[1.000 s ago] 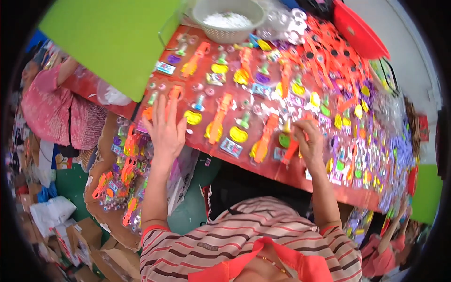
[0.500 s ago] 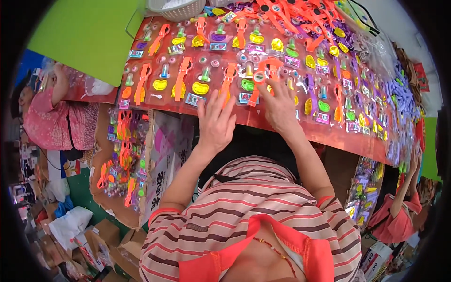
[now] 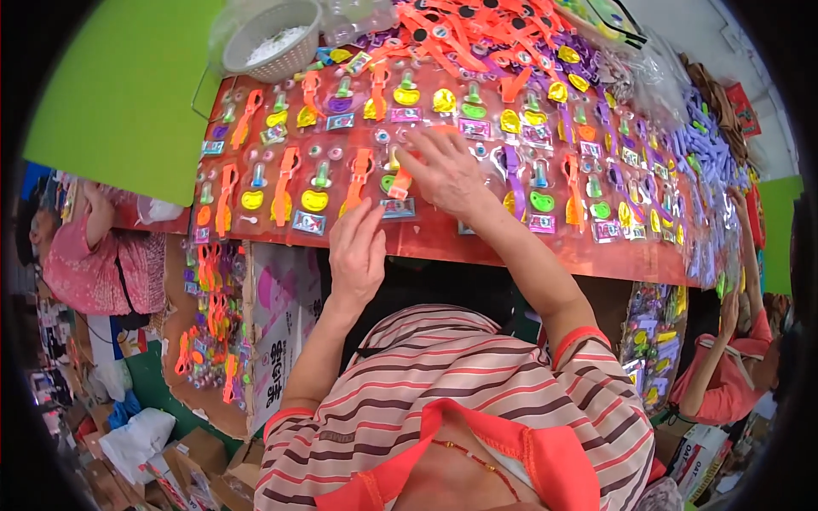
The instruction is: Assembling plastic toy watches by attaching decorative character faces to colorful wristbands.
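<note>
My right hand (image 3: pixel 449 176) lies palm down, fingers stretched, over an orange toy watch whose strap end (image 3: pixel 399 181) shows beside it. Most of that watch is hidden under the hand. Below the strap is a blue-edged foil packet (image 3: pixel 398 208) in a clear blister tray. My left hand (image 3: pixel 356 255) rests near the table's front edge, fingers extended and holding nothing. Its fingertips are next to an orange toy watch (image 3: pixel 358 177) in the neighbouring tray. Around them sit a yellow oval piece (image 3: pixel 314 200) and a green-capped tube (image 3: pixel 322 175) in their moulded pockets.
Rows of filled blister trays cover the red table (image 3: pixel 443 241). A pile of orange watches (image 3: pixel 477 30) lies at the far side, near a grey basket (image 3: pixel 271 47) of white bits. A carton of filled trays (image 3: pixel 175 341) stands lower left. Other people work at left and right.
The view has shifted, so the table's things appear further left. My right hand has gone from fingering the orange watch to lying flat over it. My left hand has drawn back slightly toward the edge.
</note>
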Demonstrator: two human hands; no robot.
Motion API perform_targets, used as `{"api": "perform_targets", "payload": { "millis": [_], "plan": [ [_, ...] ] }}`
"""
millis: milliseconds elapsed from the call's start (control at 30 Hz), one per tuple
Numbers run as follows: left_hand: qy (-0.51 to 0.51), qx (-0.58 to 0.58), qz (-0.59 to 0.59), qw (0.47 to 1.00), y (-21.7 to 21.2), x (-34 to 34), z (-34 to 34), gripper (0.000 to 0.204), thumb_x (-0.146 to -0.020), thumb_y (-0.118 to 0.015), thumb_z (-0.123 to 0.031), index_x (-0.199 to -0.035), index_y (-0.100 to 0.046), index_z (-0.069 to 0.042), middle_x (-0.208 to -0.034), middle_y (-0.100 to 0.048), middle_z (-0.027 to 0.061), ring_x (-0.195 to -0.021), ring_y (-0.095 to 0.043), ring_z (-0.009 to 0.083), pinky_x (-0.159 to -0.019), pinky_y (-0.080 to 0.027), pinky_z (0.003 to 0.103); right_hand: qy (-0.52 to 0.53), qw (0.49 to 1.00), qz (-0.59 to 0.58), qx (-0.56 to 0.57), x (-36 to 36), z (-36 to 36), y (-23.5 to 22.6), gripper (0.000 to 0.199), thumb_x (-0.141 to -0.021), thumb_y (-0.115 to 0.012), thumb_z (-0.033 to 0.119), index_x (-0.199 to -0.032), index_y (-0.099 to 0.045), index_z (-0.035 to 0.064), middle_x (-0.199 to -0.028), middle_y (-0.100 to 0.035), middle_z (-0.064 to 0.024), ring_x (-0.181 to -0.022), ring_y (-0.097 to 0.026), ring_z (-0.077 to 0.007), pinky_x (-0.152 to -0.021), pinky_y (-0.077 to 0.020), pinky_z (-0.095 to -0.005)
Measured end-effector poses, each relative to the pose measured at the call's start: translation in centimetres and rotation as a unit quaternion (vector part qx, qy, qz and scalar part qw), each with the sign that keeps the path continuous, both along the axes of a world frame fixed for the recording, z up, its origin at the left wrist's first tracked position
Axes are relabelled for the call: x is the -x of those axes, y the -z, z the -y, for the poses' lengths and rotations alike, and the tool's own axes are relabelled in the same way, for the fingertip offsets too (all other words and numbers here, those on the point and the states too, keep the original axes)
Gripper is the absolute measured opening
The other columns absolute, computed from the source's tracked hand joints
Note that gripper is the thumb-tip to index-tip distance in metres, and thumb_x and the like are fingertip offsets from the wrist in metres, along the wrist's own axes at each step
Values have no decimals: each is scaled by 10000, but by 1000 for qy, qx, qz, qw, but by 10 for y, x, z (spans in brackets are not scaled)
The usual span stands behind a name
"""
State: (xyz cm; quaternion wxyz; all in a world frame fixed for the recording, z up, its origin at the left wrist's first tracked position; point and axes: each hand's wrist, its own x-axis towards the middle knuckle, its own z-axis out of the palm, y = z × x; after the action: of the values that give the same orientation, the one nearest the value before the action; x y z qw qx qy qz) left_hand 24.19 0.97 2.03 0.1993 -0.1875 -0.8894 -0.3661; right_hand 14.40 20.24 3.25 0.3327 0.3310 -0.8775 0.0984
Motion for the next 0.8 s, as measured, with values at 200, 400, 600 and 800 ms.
{"api": "perform_targets", "payload": {
  "millis": [200, 400, 600, 800],
  "plan": [
    [266, -679, 392, 560, -21, 25, -46, 423, -967, -394, -255, -1326, -448, -38, -1327, -494, 112, -1223, -466, 228, -1016, -362, 379, -89, 926, 34, 366, -31, 2, -54, 353, -708, -708, 60, -1056, -653, 40, -996, -554, -137, -840, -582, -246, -674, -492, -316],
    [240, -726, 402, 503, -41, 44, -54, 466, -969, -314, -249, -1374, -377, -29, -1210, -542, 227, -1065, -562, 371, -895, -490, 449, -147, 924, 205, 287, -89, 7, -40, 366, -725, -592, -28, -1089, -617, 4, -997, -562, -162, -916, -575, -308, -798, -474, -373],
    [263, -709, 543, 365, -25, 35, -54, 368, -921, -405, -206, -1209, -499, 4, -735, -534, 82, -539, -459, 164, -486, -364, 301, -48, 718, 451, 528, -74, -44, -15, 319, -927, -498, 216, -1112, -611, -19, -1027, -626, -132, -953, -583, -232, -834, -446, -320],
    [238, -633, 648, 349, -20, 13, -71, 277, -925, -461, -175, -1167, -482, -42, -760, -586, 96, -480, -495, 181, -424, -354, 295, -183, 362, 510, 759, -87, -29, -28, 214, -933, -549, 218, -961, -602, 12, -935, -642, -94, -804, -619, -148, -725, -507, -272]
  ]
}}
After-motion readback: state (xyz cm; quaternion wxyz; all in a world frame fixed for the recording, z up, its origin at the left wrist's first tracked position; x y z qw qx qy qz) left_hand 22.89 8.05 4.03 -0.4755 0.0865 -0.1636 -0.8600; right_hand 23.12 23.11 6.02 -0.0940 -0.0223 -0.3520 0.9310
